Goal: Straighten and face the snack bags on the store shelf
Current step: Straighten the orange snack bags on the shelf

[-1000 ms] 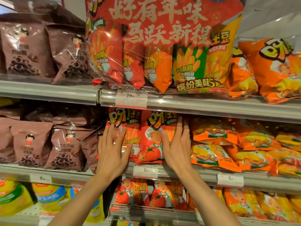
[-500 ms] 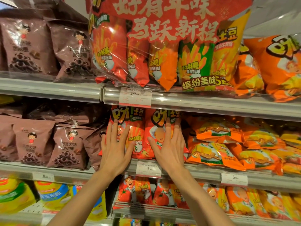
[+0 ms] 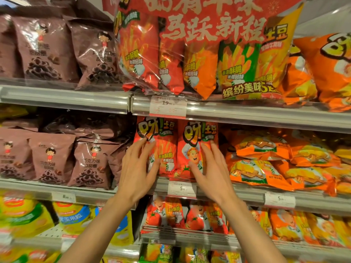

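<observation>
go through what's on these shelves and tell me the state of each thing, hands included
left hand: open, flat on the left red bag
right hand: open, flat on the right red bag
left red bag: upright, facing out
right red bag: upright, facing out
orange bags: lying flat, stacked
brown bags: upright, slightly leaning
multipack: overhanging the shelf edge

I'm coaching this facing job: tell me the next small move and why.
Probably shift both hands right to the orange bags, which lie flat and jumbled. The two red bags stand upright, fronts out, under the flat left hand on the left red bag and right hand on the right red bag.
</observation>
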